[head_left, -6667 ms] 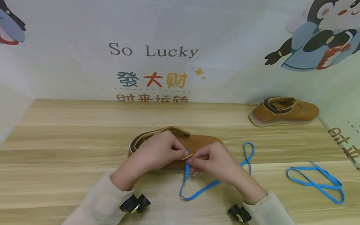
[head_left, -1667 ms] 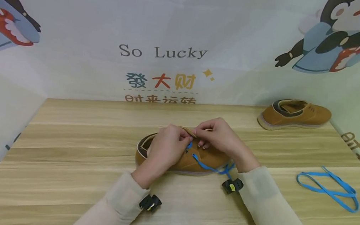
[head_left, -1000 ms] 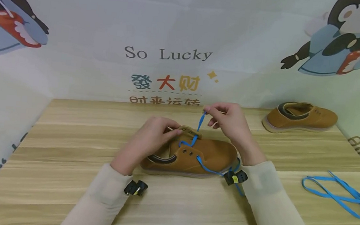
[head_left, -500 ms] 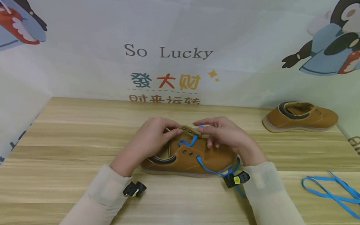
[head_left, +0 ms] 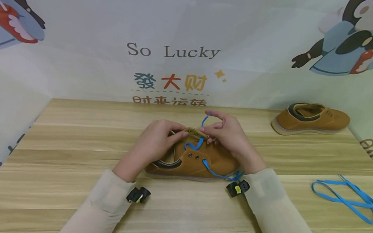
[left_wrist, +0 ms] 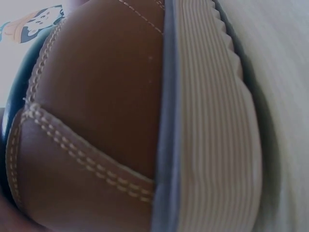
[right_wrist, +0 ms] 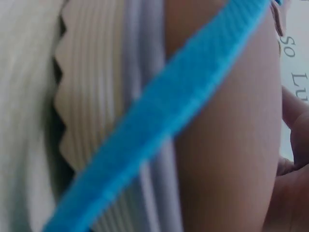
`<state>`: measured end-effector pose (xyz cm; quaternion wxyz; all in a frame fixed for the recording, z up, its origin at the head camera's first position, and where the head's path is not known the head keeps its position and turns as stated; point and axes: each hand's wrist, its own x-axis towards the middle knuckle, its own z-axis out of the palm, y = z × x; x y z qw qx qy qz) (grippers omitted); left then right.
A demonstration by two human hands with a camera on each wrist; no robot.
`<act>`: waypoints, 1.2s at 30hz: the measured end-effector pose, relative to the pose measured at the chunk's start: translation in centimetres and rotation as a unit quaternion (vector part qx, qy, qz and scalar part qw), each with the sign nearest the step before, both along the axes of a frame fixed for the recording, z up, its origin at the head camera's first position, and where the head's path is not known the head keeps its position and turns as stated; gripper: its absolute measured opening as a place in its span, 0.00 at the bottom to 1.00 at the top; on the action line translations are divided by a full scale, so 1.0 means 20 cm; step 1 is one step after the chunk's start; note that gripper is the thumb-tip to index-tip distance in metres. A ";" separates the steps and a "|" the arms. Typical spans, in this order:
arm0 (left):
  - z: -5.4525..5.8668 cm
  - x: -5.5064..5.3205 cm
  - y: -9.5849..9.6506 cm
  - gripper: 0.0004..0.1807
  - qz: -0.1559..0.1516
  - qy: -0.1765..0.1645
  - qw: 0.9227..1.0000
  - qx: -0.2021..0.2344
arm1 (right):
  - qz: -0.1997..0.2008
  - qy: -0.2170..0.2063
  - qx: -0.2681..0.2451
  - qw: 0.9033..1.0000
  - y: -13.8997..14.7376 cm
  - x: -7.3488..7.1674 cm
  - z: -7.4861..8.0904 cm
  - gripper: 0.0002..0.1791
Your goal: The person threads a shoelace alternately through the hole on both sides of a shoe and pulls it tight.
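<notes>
A brown leather shoe (head_left: 217, 156) lies on the wooden table between both hands, toe to the right. My left hand (head_left: 156, 139) pinches its far eyelet flap (head_left: 193, 132) between thumb and fingers, the flap lifted. A blue shoelace (head_left: 214, 173) comes out of a near-side eyelet, runs toward the toe, and also crosses the tongue up to the flap. Beside the flap's right end, my right hand (head_left: 231, 137) pinches the lace, whose end rises to the raised index finger. The left wrist view shows the heel side and ribbed sole (left_wrist: 212, 125); the lace (right_wrist: 159, 111) crosses the right wrist view.
A second brown shoe (head_left: 311, 119), without lace, stands at the back right by the printed backdrop (head_left: 178, 23). Another blue shoelace (head_left: 345, 199) lies loosely coiled on the table (head_left: 53, 149) at the right.
The hands have shifted from the near flap to the far one. The right hand pulled the lace up high, came down to the flap, and now the lace end stands up again.
</notes>
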<state>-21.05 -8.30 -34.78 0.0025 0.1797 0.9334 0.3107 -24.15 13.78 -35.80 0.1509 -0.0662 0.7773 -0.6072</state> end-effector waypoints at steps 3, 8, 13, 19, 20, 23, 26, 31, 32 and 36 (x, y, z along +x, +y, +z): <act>0.00 0.00 0.00 0.13 0.001 0.000 1.000 -0.001 | -0.018 0.001 0.006 1.000 -0.01 0.01 0.00 0.27; 0.01 0.00 0.02 0.13 -0.005 0.002 1.000 0.001 | -0.007 0.009 0.054 0.998 0.01 0.02 0.01 0.15; 0.01 0.00 0.02 0.13 -0.007 -0.004 1.000 0.002 | 0.035 0.002 0.061 0.997 0.04 0.01 0.02 0.15; 0.00 0.00 0.02 0.12 -0.007 0.003 1.000 0.005 | 0.018 0.011 0.050 0.999 0.05 0.01 0.01 0.15; 0.00 0.00 0.02 0.12 -0.008 0.005 1.000 0.005 | 0.010 0.015 0.050 0.999 0.05 0.01 0.01 0.15; -0.01 0.00 0.03 0.13 -0.011 0.011 1.000 0.004 | -0.010 0.020 0.029 0.999 0.05 0.00 0.03 0.15; -0.01 0.00 0.04 0.13 -0.010 0.017 1.000 0.003 | -0.015 0.035 0.011 0.999 0.05 -0.02 0.08 0.14; -0.01 0.00 0.02 0.12 -0.001 0.014 1.000 0.003 | -0.006 0.073 0.026 0.997 0.04 -0.08 0.19 0.13; -0.01 0.00 0.02 0.13 0.001 0.012 1.000 0.003 | -0.007 0.078 0.028 0.997 0.04 -0.09 0.21 0.13; -0.01 0.00 0.02 0.13 0.004 0.011 1.000 0.002 | -0.027 0.094 0.011 0.995 0.04 -0.12 0.28 0.12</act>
